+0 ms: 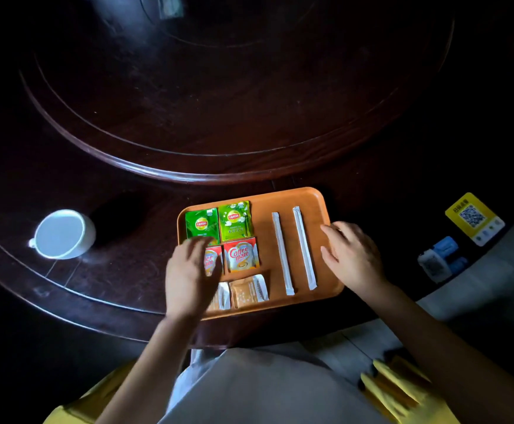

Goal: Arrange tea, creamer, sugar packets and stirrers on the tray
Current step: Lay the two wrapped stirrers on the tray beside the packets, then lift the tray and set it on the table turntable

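Dark polished wood fills most of the frame: a round table (103, 289) with a raised turntable (219, 123) occupying the upper centre. Just below centre sits an orange tray (317, 206), rectangular with rounded corners, lying on the table near its lower edge.

At the bottom of the frame the person's pale lap and two bare forearms reach up toward the tray. The left hand (188, 276) hovers palm-down over the tray's left edge, fingers loosely spread and blurred, gripping nothing; it covers part of one creamer packet and one sugar packet. The right hand (350, 255) rests flat at the tray's right rim, fingers extended and relaxed, also holding nothing.

Left of the tray, well apart, a white cup (63, 234) stands on the table. At the right edge of the frame lie a yellow QR card (474, 217) and some small blue and white items, too dim to identify.

On the tray, two wrapped stirrers (283, 252) lie side by side lengthwise in the right half. In the left half, packets form three rows of two: green tea packets (234, 221) at the top, red creamer packets (242, 255) in the middle, tan sugar packets (248, 290) nearest the lower edge.
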Tool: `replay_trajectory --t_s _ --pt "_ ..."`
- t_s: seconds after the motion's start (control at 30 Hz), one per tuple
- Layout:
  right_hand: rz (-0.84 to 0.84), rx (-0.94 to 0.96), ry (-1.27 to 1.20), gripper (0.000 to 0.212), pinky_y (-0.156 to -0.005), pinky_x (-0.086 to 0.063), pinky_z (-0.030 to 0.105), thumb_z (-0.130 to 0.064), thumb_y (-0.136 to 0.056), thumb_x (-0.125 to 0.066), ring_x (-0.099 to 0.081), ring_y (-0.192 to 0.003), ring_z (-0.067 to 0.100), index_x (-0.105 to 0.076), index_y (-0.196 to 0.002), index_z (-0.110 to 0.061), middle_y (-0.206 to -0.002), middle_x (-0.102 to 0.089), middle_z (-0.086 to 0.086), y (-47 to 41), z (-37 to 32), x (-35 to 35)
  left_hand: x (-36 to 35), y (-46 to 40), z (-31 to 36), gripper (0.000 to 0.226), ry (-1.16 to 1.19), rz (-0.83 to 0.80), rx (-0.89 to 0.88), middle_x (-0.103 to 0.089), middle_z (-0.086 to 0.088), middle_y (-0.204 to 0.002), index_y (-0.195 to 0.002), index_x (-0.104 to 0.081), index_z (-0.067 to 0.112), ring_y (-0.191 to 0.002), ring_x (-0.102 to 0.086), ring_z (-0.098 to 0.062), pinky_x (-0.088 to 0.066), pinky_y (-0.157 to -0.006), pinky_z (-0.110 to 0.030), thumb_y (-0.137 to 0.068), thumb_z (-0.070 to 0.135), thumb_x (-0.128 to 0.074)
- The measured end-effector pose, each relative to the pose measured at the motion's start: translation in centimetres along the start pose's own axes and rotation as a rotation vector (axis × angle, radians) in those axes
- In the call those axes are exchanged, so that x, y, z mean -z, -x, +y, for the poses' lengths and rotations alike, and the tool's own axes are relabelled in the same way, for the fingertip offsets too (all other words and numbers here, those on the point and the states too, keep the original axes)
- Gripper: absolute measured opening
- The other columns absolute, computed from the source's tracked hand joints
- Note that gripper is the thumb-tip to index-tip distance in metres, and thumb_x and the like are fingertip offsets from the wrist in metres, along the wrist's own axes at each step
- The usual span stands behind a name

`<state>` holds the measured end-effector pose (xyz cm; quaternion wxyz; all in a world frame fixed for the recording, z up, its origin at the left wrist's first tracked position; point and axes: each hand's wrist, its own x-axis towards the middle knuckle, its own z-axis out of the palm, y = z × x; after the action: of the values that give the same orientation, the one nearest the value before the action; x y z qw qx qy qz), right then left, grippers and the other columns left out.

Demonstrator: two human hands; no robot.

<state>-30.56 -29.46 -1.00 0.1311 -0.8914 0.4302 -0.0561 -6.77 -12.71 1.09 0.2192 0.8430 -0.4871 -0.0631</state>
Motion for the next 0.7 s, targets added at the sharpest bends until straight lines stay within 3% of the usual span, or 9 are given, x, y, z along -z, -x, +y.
replay_trajectory --t_s 0.1,0.2,0.43,0.53,0.7 --pt "-0.062 -0.157 -0.013 0.037 -0.082 -0.05 0.04 -0.02 -0.084 -0.063 -0.056 -0.104 0.032 -0.053 -0.118 -0.01 -0.113 -0.057 0.014 -0.6 -0.2 -0.1 1.4 0.4 -3.3 0.031 -0.058 -0.023 0.343 -0.061 -0.02 -0.104 -0.106 -0.057 0.01 -0.094 -0.056 -0.041 -0.049 -0.073 -0.047 -0.077 0.021 -0.061" --pt "-0.114 -0.273 -0.05 0.036 -0.082 -0.051 0.04 -0.021 -0.085 -0.061 -0.057 -0.102 0.032 -0.05 -0.119 -0.012 -0.112 -0.056 0.014 -1.5 -0.6 -0.1 1.5 0.5 -4.7 0.035 -0.031 -0.216 0.561 -0.059 -0.019 -0.11 -0.111 -0.055 0.013 -0.104 -0.054 -0.038 -0.047 -0.081 -0.048 -0.078 0.024 -0.062" --pt "-0.192 -0.448 -0.036 0.022 -0.079 -0.055 0.04 -0.013 -0.084 -0.062 -0.063 -0.095 0.033 -0.056 -0.105 -0.008 -0.106 -0.064 0.015 -2.7 -1.6 0.0 1.1 -0.4 -4.1 0.021 0.132 -0.252 0.623 -0.07 -0.015 -0.093 -0.097 -0.065 0.015 -0.093 -0.062 -0.036 -0.048 -0.074 -0.038 -0.077 0.018 -0.061" --pt "-0.18 -0.483 -0.112 0.019 -0.078 -0.055 0.038 -0.001 -0.084 -0.056 -0.063 -0.092 0.032 -0.058 -0.102 -0.007 -0.102 -0.066 0.014 -2.8 -1.5 0.2 1.1 -0.7 -4.3 0.021 0.179 -0.26 0.638 -0.072 -0.015 -0.094 -0.097 -0.066 0.014 -0.091 -0.064 -0.035 -0.048 -0.074 -0.036 -0.077 0.014 -0.06" --pt "-0.15 -0.51 -0.247 0.021 -0.08 -0.051 0.037 -0.001 -0.084 -0.058 -0.063 -0.092 0.032 -0.06 -0.103 -0.007 -0.101 -0.068 0.015 -2.4 -1.4 0.5 1.9 -0.5 -4.7 0.022 0.251 -0.218 0.611 -0.073 -0.014 -0.09 -0.094 -0.068 0.012 -0.087 -0.065 -0.031 -0.044 -0.07 -0.031 -0.074 0.005 -0.061"
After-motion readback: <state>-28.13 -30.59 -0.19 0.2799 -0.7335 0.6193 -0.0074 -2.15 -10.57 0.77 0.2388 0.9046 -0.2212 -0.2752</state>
